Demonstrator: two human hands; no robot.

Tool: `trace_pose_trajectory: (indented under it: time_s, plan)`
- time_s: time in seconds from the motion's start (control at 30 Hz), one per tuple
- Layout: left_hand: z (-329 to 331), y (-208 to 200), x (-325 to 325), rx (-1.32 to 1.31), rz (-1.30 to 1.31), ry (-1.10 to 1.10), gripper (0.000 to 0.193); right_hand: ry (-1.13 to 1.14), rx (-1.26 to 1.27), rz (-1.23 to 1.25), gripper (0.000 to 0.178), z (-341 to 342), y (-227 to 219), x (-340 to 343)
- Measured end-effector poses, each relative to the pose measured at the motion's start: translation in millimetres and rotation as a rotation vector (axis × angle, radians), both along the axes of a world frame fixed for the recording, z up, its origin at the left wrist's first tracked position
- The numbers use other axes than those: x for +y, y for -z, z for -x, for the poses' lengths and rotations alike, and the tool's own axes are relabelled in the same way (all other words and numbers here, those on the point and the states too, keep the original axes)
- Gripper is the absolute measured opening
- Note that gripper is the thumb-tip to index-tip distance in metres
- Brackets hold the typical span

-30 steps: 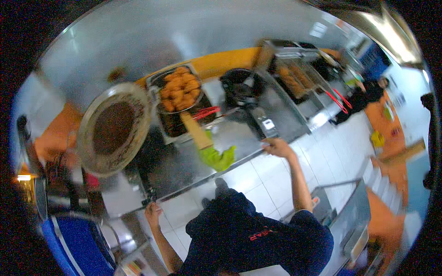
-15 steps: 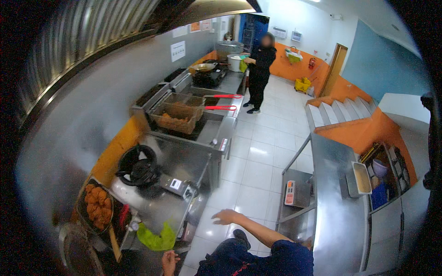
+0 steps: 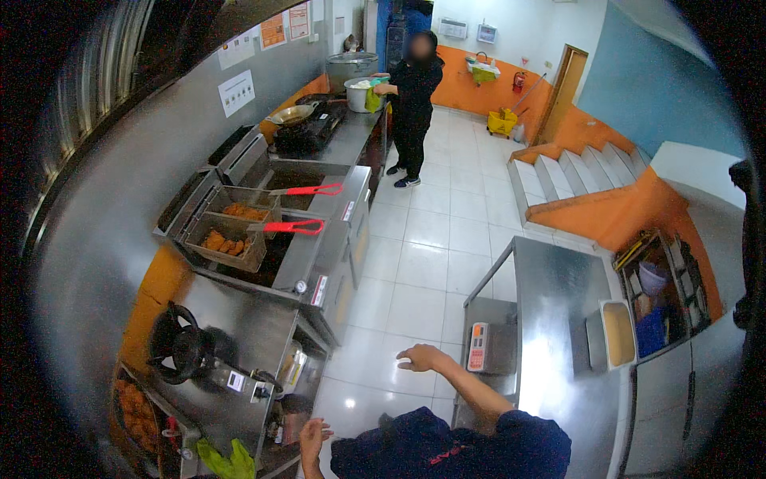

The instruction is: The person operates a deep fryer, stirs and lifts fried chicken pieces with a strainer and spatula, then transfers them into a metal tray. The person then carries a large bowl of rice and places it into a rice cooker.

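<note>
My right hand (image 3: pixel 421 358) hangs over the white tiled floor with nothing in it, fingers loosely stretched and pointing left. At the lower edge, my left hand (image 3: pixel 315 435) is raised beside the steel counter, empty, its fingers apart and a little bent. Nearest to it are the counter's open shelf and a bright green cloth (image 3: pixel 226 461). On the counter stands a black ring burner (image 3: pixel 179 343). Browned fried pieces (image 3: pixel 137 415) fill a container at the lower left. Ahead, two wire fryer baskets with red handles (image 3: pixel 294 227) hold fried food (image 3: pixel 226 242).
A steel table (image 3: pixel 558 319) stands on the right, with a metal pan (image 3: pixel 616 335) on it and a scale (image 3: pixel 493 346) on a lower shelf. Further ahead, a person in black (image 3: pixel 415 104) holds a white pot (image 3: pixel 360 97). Steps (image 3: pixel 558 176) rise behind the table.
My view has swung rightward and forward, so the fryer and burner sit further left. Both my hands remain empty. The co-worker still stands at the white pot.
</note>
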State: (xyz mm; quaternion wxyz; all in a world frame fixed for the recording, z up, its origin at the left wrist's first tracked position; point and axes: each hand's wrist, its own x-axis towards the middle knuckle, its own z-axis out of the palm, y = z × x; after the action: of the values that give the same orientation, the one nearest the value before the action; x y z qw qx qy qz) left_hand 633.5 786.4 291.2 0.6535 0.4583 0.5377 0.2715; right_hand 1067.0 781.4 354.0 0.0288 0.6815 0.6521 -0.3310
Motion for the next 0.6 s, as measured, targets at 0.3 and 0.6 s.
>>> trace_pose_trajectory:
  time_s: [0.3,0.6]
  plan:
    - [-282,0,182,-0.009,0.016,0.31,0.027,0.063,0.218,-0.178,0.045,-215,-22,198]
    - [-672,3,516,-0.069,-0.097,0.57,0.026,0.438,0.168,-0.226,0.042,-545,-10,324]
